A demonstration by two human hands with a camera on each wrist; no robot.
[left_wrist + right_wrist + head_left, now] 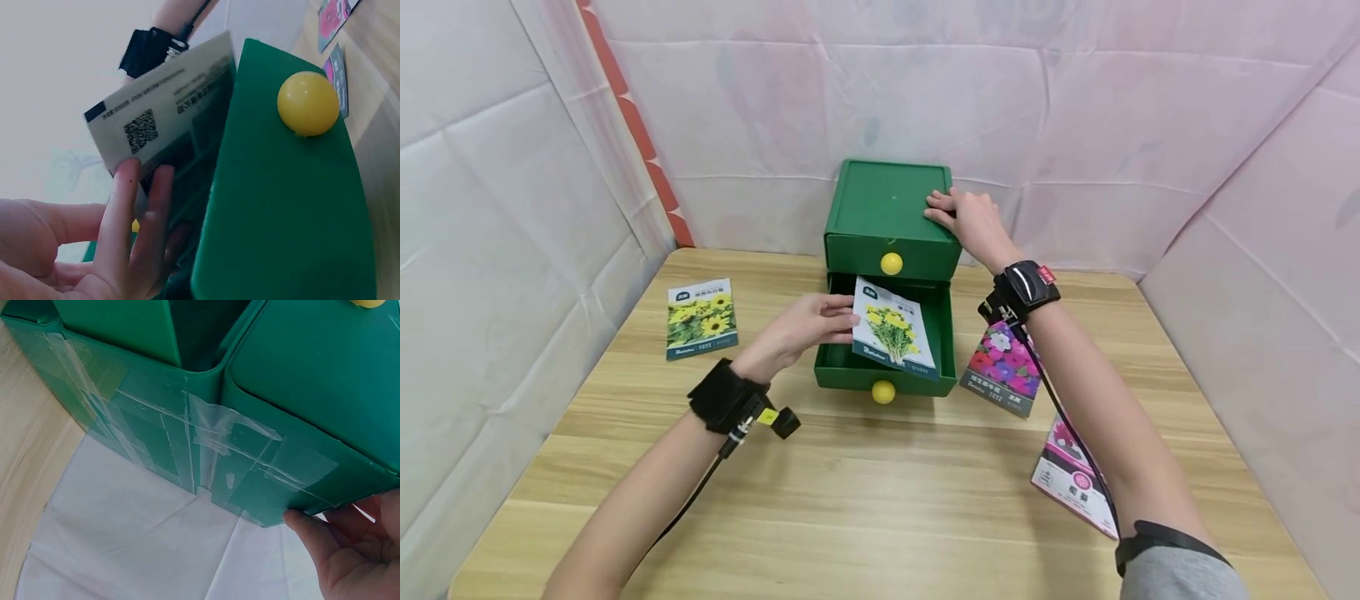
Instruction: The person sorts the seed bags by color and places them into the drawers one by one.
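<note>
one light, bendy seed packet (893, 335), best pinched at its edge: left hand (801, 327) pinches it; right hand (972, 221) presses flat on green drawer box (887, 208).

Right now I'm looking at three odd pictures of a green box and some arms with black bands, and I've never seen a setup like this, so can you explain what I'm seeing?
No machine here: a person works with two bare hands and wears three cameras. The wide picture comes from a head camera looking down at a wooden table. The other two come from cameras strapped to the wrists, which is why they look so close and tilted.

On the table stands a green drawer box with yellow knobs; its lower drawer is pulled open. The left hand pinches a seed packet with yellow flowers over that open drawer; the left wrist view shows its back with a square code. The right hand rests on the box's top, fingers at its edge.

Lying about: a sunflower packet on the left and two pink-flowered packets on the right.
</note>
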